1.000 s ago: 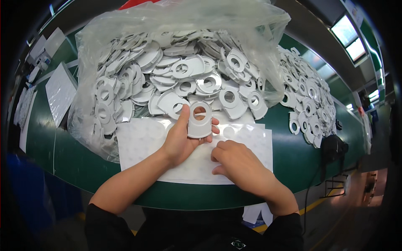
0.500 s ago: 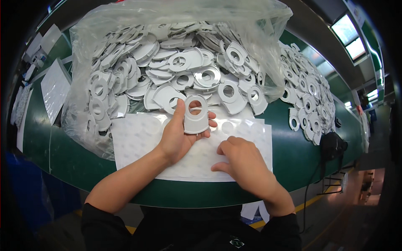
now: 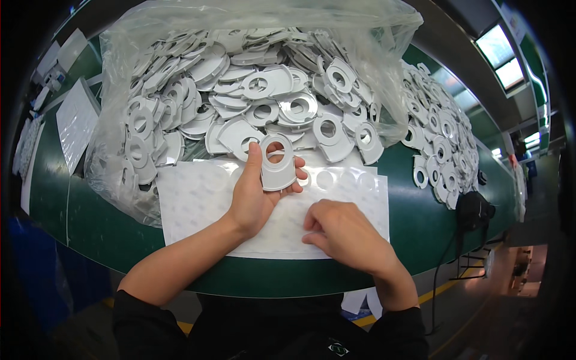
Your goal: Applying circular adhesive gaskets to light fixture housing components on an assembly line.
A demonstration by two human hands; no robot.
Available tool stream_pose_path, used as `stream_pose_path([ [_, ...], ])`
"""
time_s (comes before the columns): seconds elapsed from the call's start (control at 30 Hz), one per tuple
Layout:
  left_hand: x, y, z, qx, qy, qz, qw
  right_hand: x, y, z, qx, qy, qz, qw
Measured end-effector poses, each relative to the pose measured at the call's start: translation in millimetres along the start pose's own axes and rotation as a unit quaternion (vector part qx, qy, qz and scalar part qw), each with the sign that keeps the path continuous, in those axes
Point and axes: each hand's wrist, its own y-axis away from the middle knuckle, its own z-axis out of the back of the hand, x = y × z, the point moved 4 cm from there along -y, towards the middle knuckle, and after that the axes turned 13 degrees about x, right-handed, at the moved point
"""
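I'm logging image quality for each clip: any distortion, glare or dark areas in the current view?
All in the head view: the green table bows in the fisheye, corners fall to black, upper-right bright panels look washed out, the white sheet shines near its far edge.

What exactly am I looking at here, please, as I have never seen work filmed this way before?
There is no machine here: these are a person's own bare hands. The view comes from a wide fisheye camera on the person's head, looking down, so straight edges bend toward the rim. The left hand holds a pale grey part with a round hole. The right hand is curled above white sheets; I cannot tell whether it pinches anything small. On the green table, a clear plastic bag holds many similar parts, with another pile to the right.
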Motion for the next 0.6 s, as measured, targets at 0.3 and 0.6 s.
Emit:
stream_pose_path([
  [0.3,-0.1,0.1,-0.2,-0.013,-0.002,0.006,1.0,13.6,9.7,-11.1,-0.078,0.062,0.041,0.994],
  [0.6,0.8,-0.9,1.9,0.004,-0.008,0.009,1.0,48.6,32.8,-17.2,-0.033,0.206,0.15,0.966],
])
